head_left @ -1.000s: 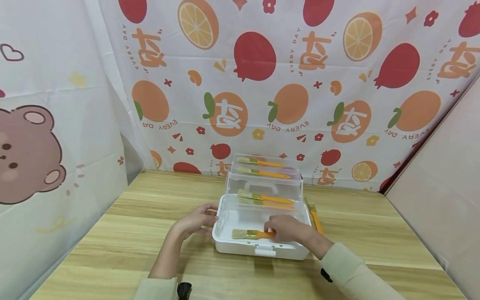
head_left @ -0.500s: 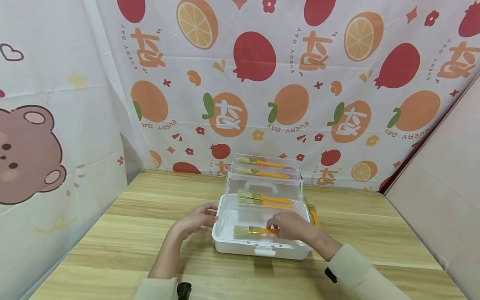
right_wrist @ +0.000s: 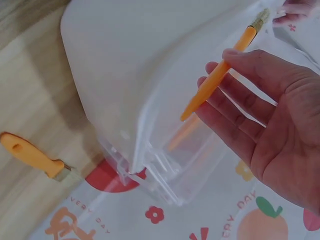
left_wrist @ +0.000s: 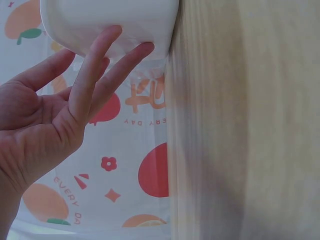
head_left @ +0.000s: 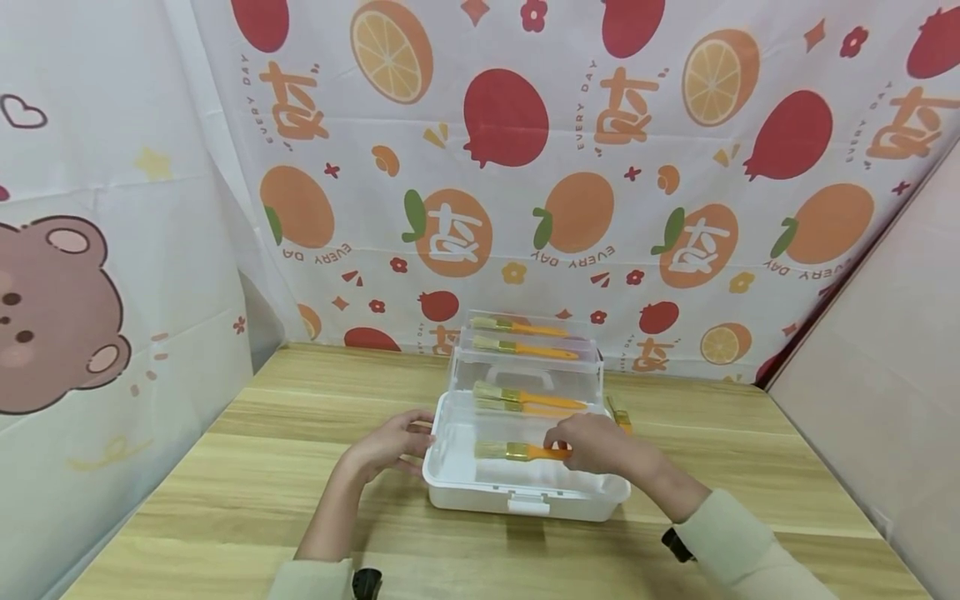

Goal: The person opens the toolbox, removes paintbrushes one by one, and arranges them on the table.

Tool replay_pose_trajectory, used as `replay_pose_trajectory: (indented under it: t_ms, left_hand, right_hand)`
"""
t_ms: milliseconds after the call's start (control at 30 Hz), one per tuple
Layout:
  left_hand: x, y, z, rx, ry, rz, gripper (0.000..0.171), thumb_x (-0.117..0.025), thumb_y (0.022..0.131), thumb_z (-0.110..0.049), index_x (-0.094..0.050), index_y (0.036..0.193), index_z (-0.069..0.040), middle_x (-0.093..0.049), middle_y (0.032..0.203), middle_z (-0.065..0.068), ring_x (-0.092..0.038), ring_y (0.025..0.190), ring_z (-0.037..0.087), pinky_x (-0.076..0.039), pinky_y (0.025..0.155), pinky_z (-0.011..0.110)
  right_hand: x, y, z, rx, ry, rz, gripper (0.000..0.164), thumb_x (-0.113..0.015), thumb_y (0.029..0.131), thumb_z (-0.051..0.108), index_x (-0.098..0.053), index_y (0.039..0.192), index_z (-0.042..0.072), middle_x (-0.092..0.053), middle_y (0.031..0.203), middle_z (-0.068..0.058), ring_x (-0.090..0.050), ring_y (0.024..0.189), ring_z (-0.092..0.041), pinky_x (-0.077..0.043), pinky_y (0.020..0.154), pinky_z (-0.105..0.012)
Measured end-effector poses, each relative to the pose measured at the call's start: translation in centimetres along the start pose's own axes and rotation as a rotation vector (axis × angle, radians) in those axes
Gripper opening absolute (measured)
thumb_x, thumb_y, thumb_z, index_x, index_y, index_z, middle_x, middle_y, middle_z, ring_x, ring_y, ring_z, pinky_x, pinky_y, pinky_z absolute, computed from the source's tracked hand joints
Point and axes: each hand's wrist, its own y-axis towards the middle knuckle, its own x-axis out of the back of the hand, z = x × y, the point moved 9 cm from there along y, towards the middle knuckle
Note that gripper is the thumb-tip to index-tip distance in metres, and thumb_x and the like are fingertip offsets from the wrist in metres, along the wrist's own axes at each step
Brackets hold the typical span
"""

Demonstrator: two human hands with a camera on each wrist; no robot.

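A white plastic case [head_left: 480, 497] stands on the table with its clear lid raised at the back. My right hand [head_left: 594, 443] pinches the orange handle of a paintbrush [head_left: 517, 452] above the case's inside, bristles to the left. In the right wrist view, thumb and fingertips hold that orange handle [right_wrist: 215, 86]. My left hand [head_left: 391, 447] touches the case's left end. Seen in the left wrist view, its extended fingers [left_wrist: 132, 54] rest against the white wall [left_wrist: 110, 12].
Several more brushes lie in the raised clear part, among them an upper brush [head_left: 525, 347] and a lower brush [head_left: 531, 398]. Another orange-handled brush [right_wrist: 30, 152] lies on the table right of the case. A fruit-print cloth [head_left: 507, 208] hangs behind the table.
My right hand has lifted the paintbrush from the case's floor and moved it slightly back and right. The left hand stays against the case's left end.
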Motion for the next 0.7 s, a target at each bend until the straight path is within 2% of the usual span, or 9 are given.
replay_pose_trajectory:
  t_ms: [233, 700]
  left_hand:
    - [-0.6, -0.7, 0.0, -0.007, 0.017, 0.014, 0.046, -0.048, 0.093, -0.005, -0.03, 0.132, 0.012, -0.043, 0.123, 0.033, -0.056, 0.096, 0.036, -0.054, 0.068, 0.042]
    - [-0.6, -0.6, 0.0, -0.003, 0.013, -0.001, 0.044, -0.046, 0.094, -0.003, -0.03, 0.132, 0.011, -0.044, 0.122, 0.033, -0.054, 0.099, 0.04, -0.054, 0.067, 0.044]
  right_hand:
    - [1.0, -1.1, 0.1, -0.001, 0.027, -0.003, 0.023, -0.068, 0.074, -0.001, -0.07, 0.093, 0.011, -0.059, 0.075, 0.008, -0.049, 0.066, -0.008, -0.044, 0.056, -0.023]
    - [2.1, -2.4, -1.2, -0.045, 0.052, 0.012, 0.022, -0.068, 0.075, 0.0, -0.068, 0.094, 0.009, -0.057, 0.076, 0.007, -0.049, 0.065, -0.008, -0.044, 0.055, -0.022]
